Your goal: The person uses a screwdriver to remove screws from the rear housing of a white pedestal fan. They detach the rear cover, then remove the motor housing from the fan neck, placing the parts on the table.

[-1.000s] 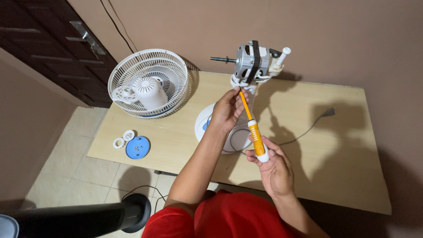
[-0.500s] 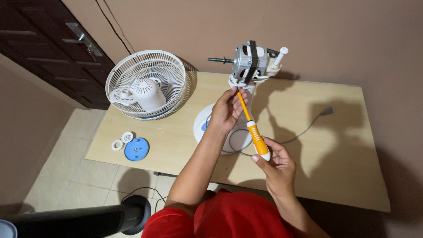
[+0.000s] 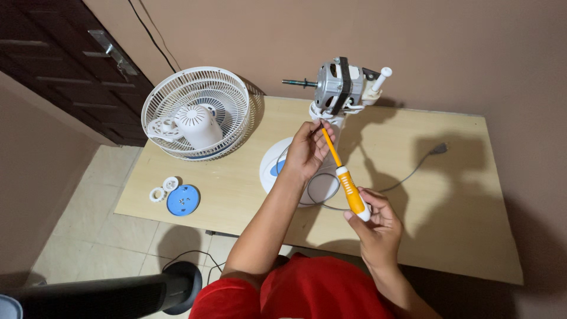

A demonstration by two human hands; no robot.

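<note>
A bare fan motor (image 3: 338, 87) with its shaft pointing left stands on a white neck above a round white base (image 3: 273, 171) on the wooden table (image 3: 437, 195). My left hand (image 3: 307, 149) grips the neck just under the motor, fingertips beside the screwdriver tip. My right hand (image 3: 378, 227) holds the orange-and-white handle of a screwdriver (image 3: 344, 175), whose orange shaft angles up to the neck below the motor.
White fan grilles (image 3: 198, 112) with a white motor cover lie at the table's back left. A blue disc holding screws (image 3: 183, 199) and two white rings (image 3: 164, 189) sit near the front left edge. A grey cord and plug (image 3: 438, 149) trail right. A dark cylinder (image 3: 106, 292) lies below.
My right hand and the screwdriver handle have shifted slightly right and down, and the fingers have re-gripped. The left hand stays on the fan neck.
</note>
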